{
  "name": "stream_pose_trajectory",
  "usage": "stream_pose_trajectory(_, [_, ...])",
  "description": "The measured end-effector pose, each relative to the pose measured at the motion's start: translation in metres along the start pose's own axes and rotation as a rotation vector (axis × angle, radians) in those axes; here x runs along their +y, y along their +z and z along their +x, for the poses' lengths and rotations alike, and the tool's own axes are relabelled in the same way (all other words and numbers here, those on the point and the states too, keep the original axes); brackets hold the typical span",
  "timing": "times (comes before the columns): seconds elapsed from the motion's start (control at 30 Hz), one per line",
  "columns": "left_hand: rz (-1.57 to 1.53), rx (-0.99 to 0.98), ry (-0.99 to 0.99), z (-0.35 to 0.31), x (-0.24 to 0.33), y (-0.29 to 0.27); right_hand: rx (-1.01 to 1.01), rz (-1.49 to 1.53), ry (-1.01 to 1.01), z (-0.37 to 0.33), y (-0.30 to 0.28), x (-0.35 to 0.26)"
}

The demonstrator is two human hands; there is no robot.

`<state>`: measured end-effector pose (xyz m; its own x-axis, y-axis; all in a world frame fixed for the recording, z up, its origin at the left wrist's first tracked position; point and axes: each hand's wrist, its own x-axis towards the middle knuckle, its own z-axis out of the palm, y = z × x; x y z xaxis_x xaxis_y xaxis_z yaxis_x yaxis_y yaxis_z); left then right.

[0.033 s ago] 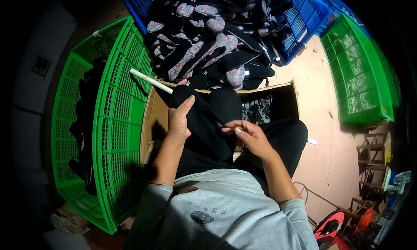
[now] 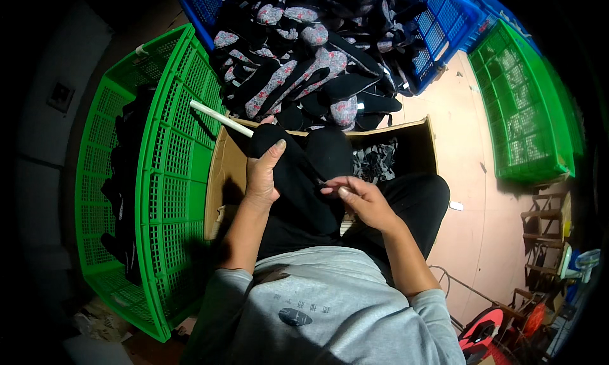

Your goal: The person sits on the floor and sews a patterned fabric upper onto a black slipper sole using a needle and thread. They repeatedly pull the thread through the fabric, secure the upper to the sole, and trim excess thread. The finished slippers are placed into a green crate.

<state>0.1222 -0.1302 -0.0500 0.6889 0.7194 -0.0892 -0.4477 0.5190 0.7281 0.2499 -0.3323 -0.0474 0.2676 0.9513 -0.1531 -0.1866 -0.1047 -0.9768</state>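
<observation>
A black fabric piece with a rounded, slipper-like end lies over my lap. My left hand is wrapped round its upper left part, thumb on top and the other fingers mostly hidden behind. A white stick juts out to the upper left from beside this end; where its other end lies is hidden. My right hand is at the piece's right edge, its thumb and fingertips drawn together on the dark cloth. Just right of the piece, a second rounded black shape shows; whether the two are joined I cannot tell.
An open cardboard box stands before me, with grey patterned scraps inside. Beyond it, a blue crate is heaped with black and floral slipper-like pieces. Green crates flank me; a metal rack stands right.
My right fingertips have shifted slightly left along the edge of the black piece. My left hand and the white stick look unmoved.
</observation>
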Motion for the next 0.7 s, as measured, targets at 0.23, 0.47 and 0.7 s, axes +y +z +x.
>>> stream_pose_trajectory(0.23, [-0.078, 0.036, -0.031, 0.002, 0.009, 0.000, -0.130, -0.257, -0.110, -0.001, -0.005, 0.003])
stream_pose_trajectory(0.47, [-0.140, 0.138, -0.081, 0.014, 0.007, -0.024, -0.037, 0.049, 0.018, -0.007, -0.010, 0.001])
stream_pose_trajectory(0.7, [-0.214, 0.219, -0.220, 0.020, -0.003, -0.043, -0.004, 0.145, 0.000, -0.006, -0.013, 0.010])
